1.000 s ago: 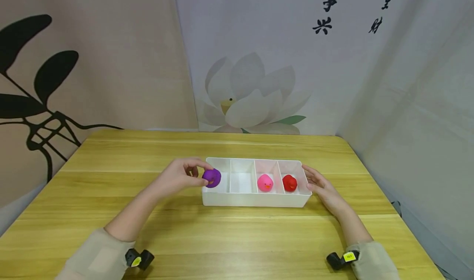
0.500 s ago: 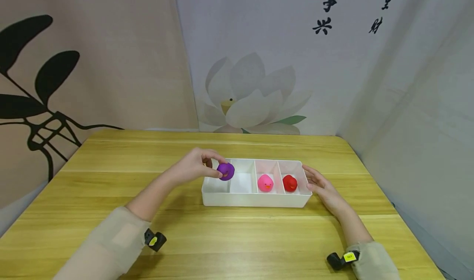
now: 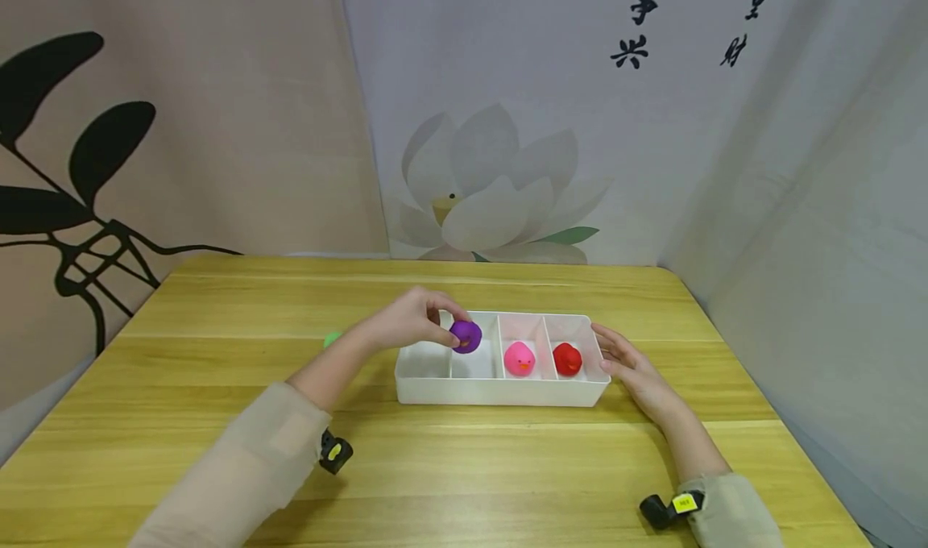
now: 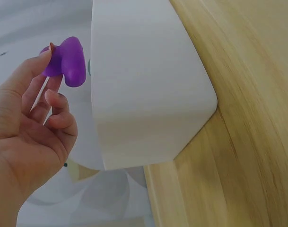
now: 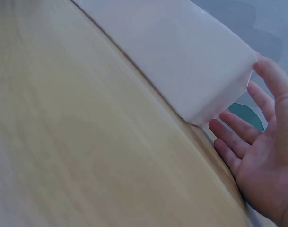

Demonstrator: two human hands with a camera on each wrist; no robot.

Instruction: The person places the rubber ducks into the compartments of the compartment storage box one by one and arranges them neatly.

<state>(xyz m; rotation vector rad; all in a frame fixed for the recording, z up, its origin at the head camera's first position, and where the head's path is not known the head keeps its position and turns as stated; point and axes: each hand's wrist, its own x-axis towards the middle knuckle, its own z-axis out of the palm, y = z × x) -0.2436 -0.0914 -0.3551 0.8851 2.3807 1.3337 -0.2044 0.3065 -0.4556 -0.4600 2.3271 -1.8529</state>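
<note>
Head: left hand [image 3: 408, 321] pinches purple duck [image 3: 467, 335] aloft.

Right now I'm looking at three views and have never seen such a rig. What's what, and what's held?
No robot: a person works with two bare hands, wearing a black wrist camera on each side. The wide picture comes from a camera worn on the head; the other two come from the wrists, each showing that hand's work.

On the wooden table stands a white tray with four compartments. The red toy sits in the rightmost, the pink toy duck in the next. Something green, mostly hidden, shows past the left forearm.

The left hand has a purple toy in its grip, over the second compartment from the left. The right hand is at the tray's right end.
</note>
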